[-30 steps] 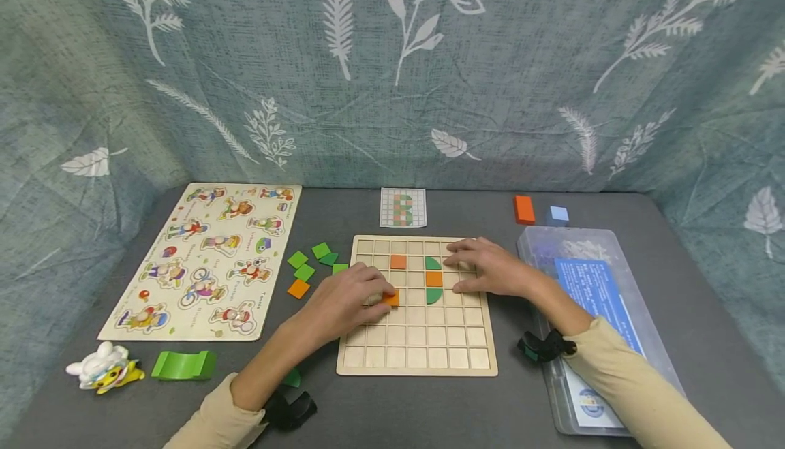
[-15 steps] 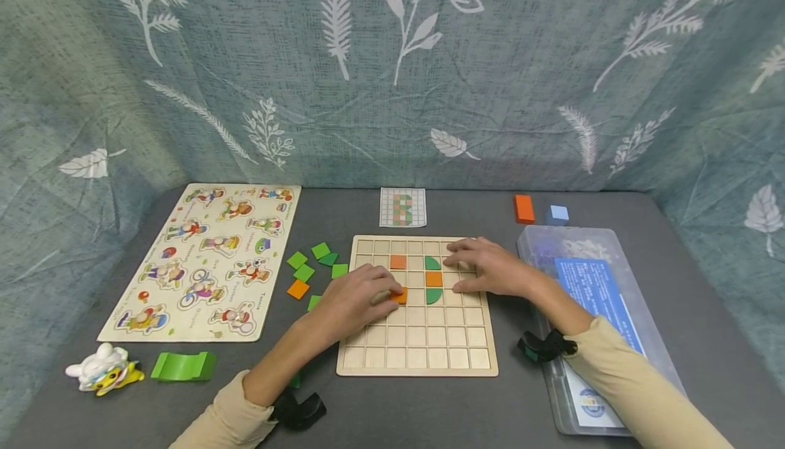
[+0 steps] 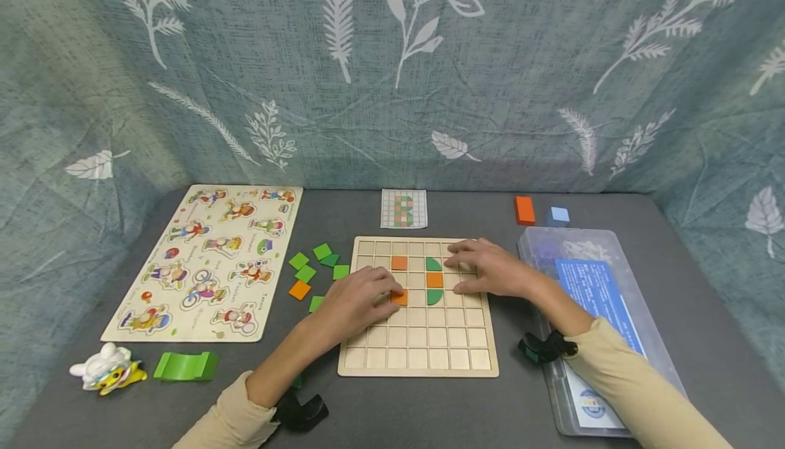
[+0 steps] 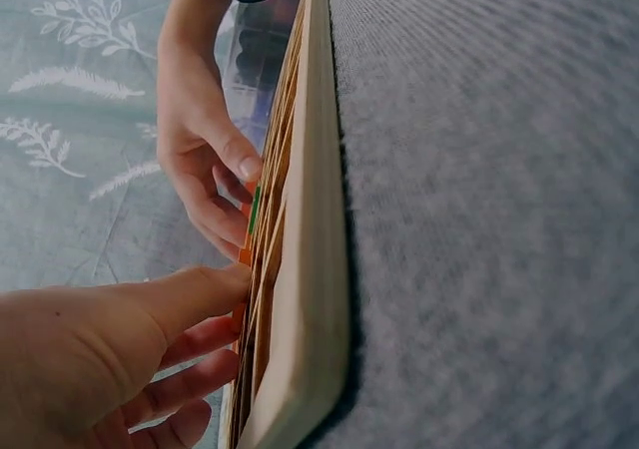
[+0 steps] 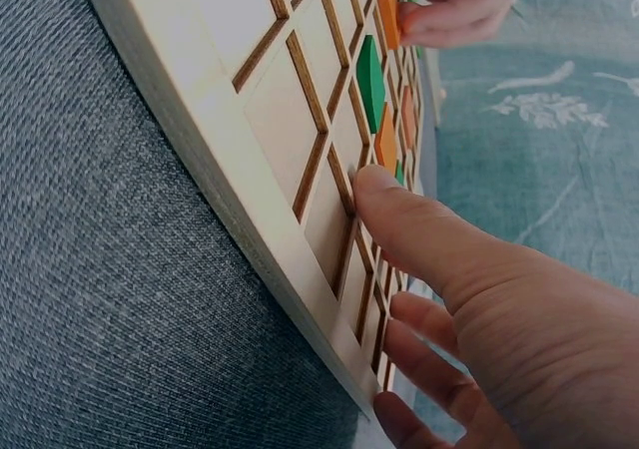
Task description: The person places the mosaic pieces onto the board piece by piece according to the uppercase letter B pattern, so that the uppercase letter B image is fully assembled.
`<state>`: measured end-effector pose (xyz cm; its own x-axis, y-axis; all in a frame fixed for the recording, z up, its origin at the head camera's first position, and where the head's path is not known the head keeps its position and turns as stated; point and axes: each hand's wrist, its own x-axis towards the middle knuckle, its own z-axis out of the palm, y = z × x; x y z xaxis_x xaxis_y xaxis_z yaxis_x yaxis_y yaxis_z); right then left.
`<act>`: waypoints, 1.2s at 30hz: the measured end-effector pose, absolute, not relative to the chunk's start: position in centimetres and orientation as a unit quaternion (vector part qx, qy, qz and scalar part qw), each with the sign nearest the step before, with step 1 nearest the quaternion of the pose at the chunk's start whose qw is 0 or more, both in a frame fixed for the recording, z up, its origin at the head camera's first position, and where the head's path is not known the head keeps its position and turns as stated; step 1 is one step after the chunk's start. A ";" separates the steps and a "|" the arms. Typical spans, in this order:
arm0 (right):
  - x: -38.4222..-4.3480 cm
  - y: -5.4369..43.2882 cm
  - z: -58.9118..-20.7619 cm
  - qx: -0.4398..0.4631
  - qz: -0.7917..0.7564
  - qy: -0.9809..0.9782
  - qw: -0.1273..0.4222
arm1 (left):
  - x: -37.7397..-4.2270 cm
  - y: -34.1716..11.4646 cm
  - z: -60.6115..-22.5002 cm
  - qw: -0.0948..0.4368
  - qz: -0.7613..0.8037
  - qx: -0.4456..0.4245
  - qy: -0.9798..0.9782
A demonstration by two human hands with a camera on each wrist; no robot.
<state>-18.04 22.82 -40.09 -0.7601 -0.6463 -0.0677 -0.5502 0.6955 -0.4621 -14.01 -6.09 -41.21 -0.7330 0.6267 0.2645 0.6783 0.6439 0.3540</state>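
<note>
In the head view a wooden grid board [image 3: 418,360] lies in the middle of the table. My left hand [image 3: 360,299] is over its left side, thumb and index finger on opposite edges of an orange square tile [image 3: 399,297] at a grid cell. That tile also shows between the fingertips in the right wrist view. My right hand [image 3: 490,268] rests on the board's right side, fingers spread and holding nothing. Between the hands, two green quarter-circle tiles [image 3: 434,296] sit above and below an orange tile [image 3: 434,279]. Another orange tile [image 3: 399,263] sits further up.
Several loose green tiles [image 3: 304,273] and an orange one lie left of the board. A pattern card [image 3: 404,208] is behind it. A picture puzzle [image 3: 202,265], toy figure [image 3: 110,369] and green block [image 3: 185,366] are leftward; a plastic case [image 3: 604,326] and two blocks [image 3: 525,210] rightward.
My left hand has moved slightly right with the orange tile, which now lines up with a cell below the upper orange tile. My right hand has stayed in place.
</note>
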 end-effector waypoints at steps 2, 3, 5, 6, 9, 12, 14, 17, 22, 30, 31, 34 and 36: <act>-18.0 22.8 -40.0 -0.326 -0.214 0.914 0.115 | -14.0 -6.1 -41.2 0.059 -0.223 -0.359 -0.904; -18.0 22.8 -40.0 -0.326 -0.213 0.914 0.114 | -14.0 -6.1 -41.2 0.058 -0.225 -0.358 -0.904; -18.0 22.8 -40.1 -0.326 -0.214 0.914 0.114 | -14.0 -6.2 -41.0 0.051 -0.229 -0.356 -0.905; -18.1 22.8 -40.1 -0.326 -0.216 0.913 0.115 | -14.0 -6.3 -40.8 0.047 -0.231 -0.353 -0.905; -18.0 22.8 -40.2 -0.331 -0.217 0.911 0.113 | -14.1 -6.7 -40.3 0.031 -0.236 -0.332 -0.913; -18.0 22.9 -40.1 -0.331 -0.219 0.911 0.114 | -14.4 -7.1 -39.9 0.011 -0.245 -0.309 -0.919; -17.9 23.1 -40.1 -0.329 -0.218 0.912 0.113 | -14.6 -7.3 -39.8 -0.002 -0.248 -0.304 -0.920; -18.0 23.1 -40.2 -0.331 -0.216 0.912 0.111 | -14.8 -7.9 -39.6 -0.008 -0.246 -0.297 -0.923; -18.2 23.0 -40.2 -0.338 -0.216 0.909 0.115 | -15.8 -11.0 -38.5 -0.018 -0.222 -0.232 -0.947; -18.2 23.0 -40.1 -0.335 -0.220 0.908 0.123 | -19.2 -16.2 -37.6 -0.117 -0.174 -0.173 -0.962; -18.2 22.9 -40.1 -0.335 -0.221 0.907 0.124 | -19.5 -16.6 -37.7 -0.133 -0.175 -0.188 -0.957; -18.2 22.9 -40.0 -0.333 -0.224 0.907 0.125 | -20.5 -17.4 -37.8 -0.168 -0.193 -0.238 -0.937; -18.1 22.9 -40.0 -0.329 -0.225 0.908 0.128 | -21.1 -17.9 -37.8 -0.184 -0.205 -0.254 -0.927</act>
<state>-18.11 22.86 -39.96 -0.7499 -0.6560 -0.0848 -0.5403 0.6814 -0.4937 -21.05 -17.86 -37.85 -0.8035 0.5458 -0.2379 0.3946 0.7874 0.4737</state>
